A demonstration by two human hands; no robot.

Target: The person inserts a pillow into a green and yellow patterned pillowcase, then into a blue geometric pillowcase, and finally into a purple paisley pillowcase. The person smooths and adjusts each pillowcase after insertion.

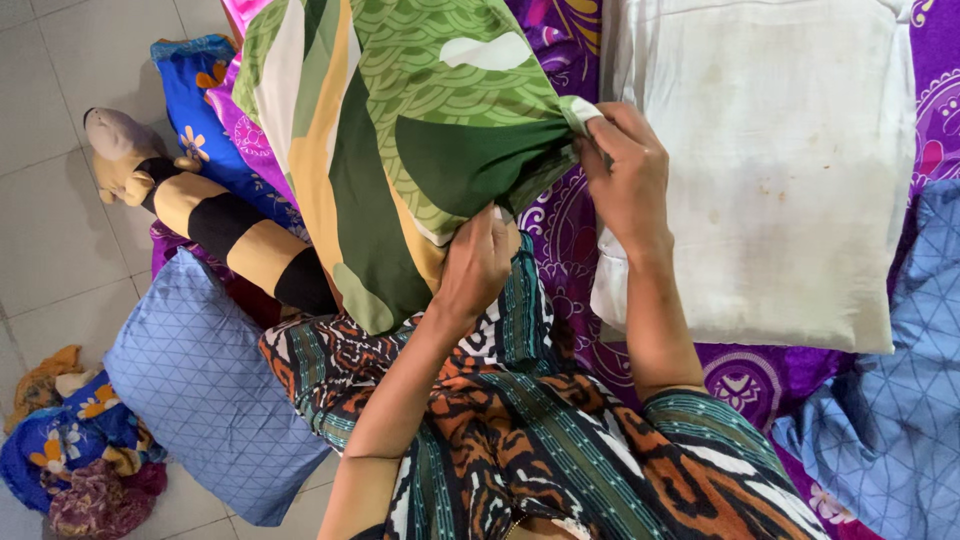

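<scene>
A single view, from a camera worn on the person's head, looks steeply down and close over the green leaf-patterned pillow (400,150); below it lies the person's patterned lap; left of it, tiled floor (60,200); right of it, a purple bedsheet (560,250); no second view overlaps.

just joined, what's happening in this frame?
A person is working on a pillow in a green leaf-print cover. The left hand grips the cover's lower edge; the right hand pinches its bunched open end. A bare white pillow lies on the purple sheet to the right, a blue pillow on the floor.
</scene>
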